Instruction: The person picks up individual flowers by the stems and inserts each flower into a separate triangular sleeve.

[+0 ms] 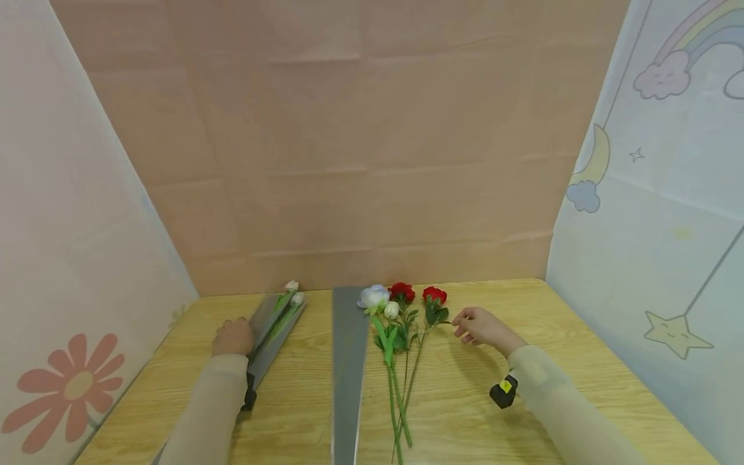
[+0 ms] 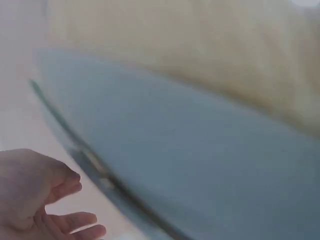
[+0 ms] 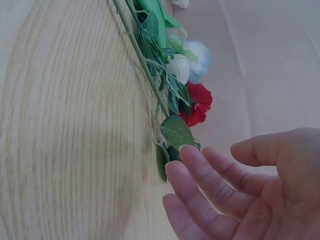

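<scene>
My left hand [image 1: 232, 337] is beside a grey wrapper [image 1: 281, 339] that encloses white tulips [image 1: 298, 299]. Its fingers look loosely bent in the left wrist view, holding nothing, with the blurred wrapper in front. Just right of a red rose [image 1: 434, 295], my right hand [image 1: 478, 327] hovers over the table with relaxed fingers. Those fingers come close to the rose's green leaf [image 3: 177, 131] in the right wrist view; whether they touch is unclear. Left of the rose lie a red carnation [image 1: 402, 292], a pale blue-white bloom [image 1: 374, 298] and a white tulip [image 1: 392, 310], their stems crossing.
A long grey strip [image 1: 349, 374] lies down the middle of the wooden table [image 1: 290, 420], between the wrapped tulips and the loose flowers. A brown cloth backdrop [image 1: 372, 161] stands behind. Printed white panels rise at the left and right sides.
</scene>
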A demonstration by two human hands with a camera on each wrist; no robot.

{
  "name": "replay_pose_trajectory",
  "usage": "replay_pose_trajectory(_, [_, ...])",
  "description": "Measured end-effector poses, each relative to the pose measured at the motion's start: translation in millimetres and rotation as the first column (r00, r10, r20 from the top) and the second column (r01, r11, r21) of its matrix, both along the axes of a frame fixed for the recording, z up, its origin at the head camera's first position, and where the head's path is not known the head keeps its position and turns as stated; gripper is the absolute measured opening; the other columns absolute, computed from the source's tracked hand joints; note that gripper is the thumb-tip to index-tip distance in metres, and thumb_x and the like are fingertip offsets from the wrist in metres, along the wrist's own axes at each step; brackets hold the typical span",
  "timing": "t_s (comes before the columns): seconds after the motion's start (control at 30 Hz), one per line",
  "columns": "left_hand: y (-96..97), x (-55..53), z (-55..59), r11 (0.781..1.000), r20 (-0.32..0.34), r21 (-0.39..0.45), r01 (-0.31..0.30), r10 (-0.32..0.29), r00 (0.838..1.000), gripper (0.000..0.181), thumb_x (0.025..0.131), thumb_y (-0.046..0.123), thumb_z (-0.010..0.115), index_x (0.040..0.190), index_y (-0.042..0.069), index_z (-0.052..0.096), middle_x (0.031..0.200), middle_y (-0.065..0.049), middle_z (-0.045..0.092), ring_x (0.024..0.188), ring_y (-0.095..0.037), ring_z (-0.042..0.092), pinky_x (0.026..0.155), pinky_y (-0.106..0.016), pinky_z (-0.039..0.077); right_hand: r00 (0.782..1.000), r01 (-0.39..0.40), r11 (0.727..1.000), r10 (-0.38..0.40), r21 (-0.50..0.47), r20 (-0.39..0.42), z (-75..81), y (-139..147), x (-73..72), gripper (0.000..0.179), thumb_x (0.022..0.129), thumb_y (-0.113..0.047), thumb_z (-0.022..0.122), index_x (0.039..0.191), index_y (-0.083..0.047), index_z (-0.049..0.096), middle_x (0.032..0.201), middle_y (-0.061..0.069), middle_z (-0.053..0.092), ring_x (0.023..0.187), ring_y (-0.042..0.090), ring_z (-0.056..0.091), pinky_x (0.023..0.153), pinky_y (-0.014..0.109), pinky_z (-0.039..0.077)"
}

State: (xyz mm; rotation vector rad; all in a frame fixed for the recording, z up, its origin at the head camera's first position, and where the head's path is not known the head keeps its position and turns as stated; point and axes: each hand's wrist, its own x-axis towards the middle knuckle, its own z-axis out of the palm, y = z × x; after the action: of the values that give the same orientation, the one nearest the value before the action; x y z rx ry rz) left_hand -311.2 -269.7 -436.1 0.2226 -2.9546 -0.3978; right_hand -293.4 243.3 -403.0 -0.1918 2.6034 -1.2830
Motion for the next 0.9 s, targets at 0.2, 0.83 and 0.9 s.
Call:
replay_pose_trajectory(0.2, [45.2, -7.9, 33.7, 0.982, 0.024, 0.081, 0.173, -0.175, 0.984, 0.042, 0.097, 0.01, 0.047, 0.134, -0.01, 0.045, 0.114, -0.031, 0.06, 0.088, -0.039, 0.062, 0.071, -0.05, 0.052, 1.0, -0.003, 1.0, 0.004, 0.004, -0.006, -0.7, -1.3, -0.5, 0.03, 0.103, -0.014, 0.039, 0.116, 0.008, 0.055, 0.097, 0.02, 0.064, 0.077, 0.024, 0.063, 0.068, 0.038, 0.052])
replay_pose_trajectory(0.83, [166.2, 14.5, -2.2, 0.96, 0.15, 0.197, 0.2, -0.232, 0.961, 0.07, 0.083, 0.034, 0.074, 0.122, -0.016, 0.046, 0.107, -0.026, 0.061, 0.094, -0.038, 0.064, 0.076, -0.047, 0.053, 1.0, -0.024, 1.0, 0.024, -0.007, 0.001, -1.1, -12.6, 0.4, 0.029, 0.103, -0.013, 0.04, 0.116, 0.008, 0.055, 0.097, 0.019, 0.065, 0.079, 0.027, 0.064, 0.069, 0.039, 0.052])
replay_pose_trajectory(0.9, [170.8, 14.1, -3.6, 0.98, 0.171, 0.147, 0.132, -0.157, 0.973, 0.075, 0.079, 0.043, 0.077, 0.118, -0.015, 0.049, 0.1, -0.023, 0.062, 0.087, -0.035, 0.064, 0.071, -0.046, 0.054, 1.0, -0.027, 1.0, 0.027, 0.003, -0.001, -0.8, -13.5, 0.3, 0.029, 0.102, -0.013, 0.04, 0.116, 0.008, 0.055, 0.096, 0.018, 0.065, 0.08, 0.028, 0.064, 0.07, 0.039, 0.052])
